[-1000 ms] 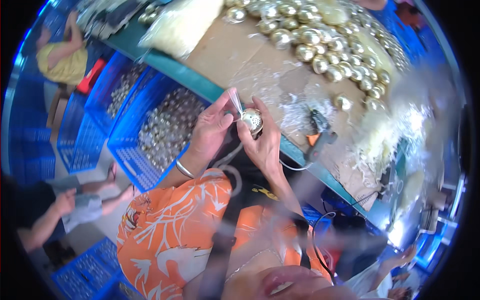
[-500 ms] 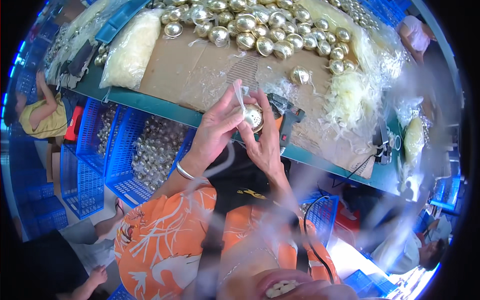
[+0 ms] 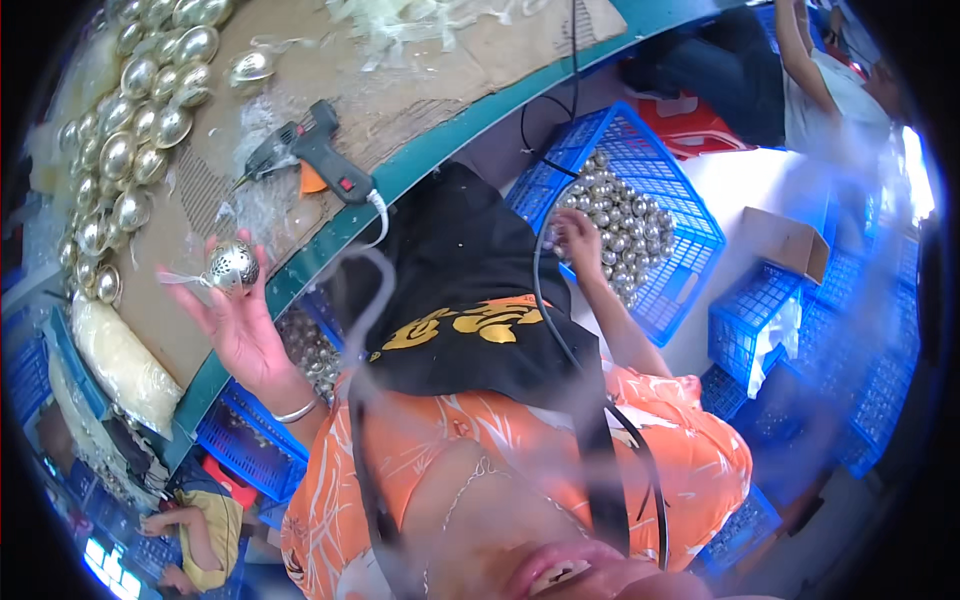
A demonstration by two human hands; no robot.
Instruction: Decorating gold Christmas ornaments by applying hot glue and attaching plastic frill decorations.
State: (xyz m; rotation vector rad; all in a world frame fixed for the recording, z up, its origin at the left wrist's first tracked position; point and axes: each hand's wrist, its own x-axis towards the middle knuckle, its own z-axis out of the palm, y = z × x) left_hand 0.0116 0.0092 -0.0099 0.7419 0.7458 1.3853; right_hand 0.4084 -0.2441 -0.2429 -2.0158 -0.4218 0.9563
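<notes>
The silver ball (image 3: 232, 265), patterned with small holes, sits at the fingertips of the left hand (image 3: 240, 325), raised over the edge of the tabletop (image 3: 400, 120); the fingers are spread, with only the tips pinching the ball and a pale strip sticking out to its left. The right hand (image 3: 578, 235) reaches down to the person's right into a blue crate (image 3: 690, 250) of loose silver balls, fingers curled down among them; I cannot tell whether they have closed on one.

Judging from this, one ball is being held ready while another piece is fetched from the crate. The next move would call for a sure grip on a single ball in the pile and bringing both hands together over the tabletop.

On the tabletop a black glue gun (image 3: 315, 155) lies near the edge, with a row of gold balls (image 3: 130, 150) along the far side and a bag of pale stuff (image 3: 120, 365) below them.

A cable and dark cloth cross the middle of the view, and a hazy smear blurs much of the right side. The right fingertips are partly lost among the balls.
</notes>
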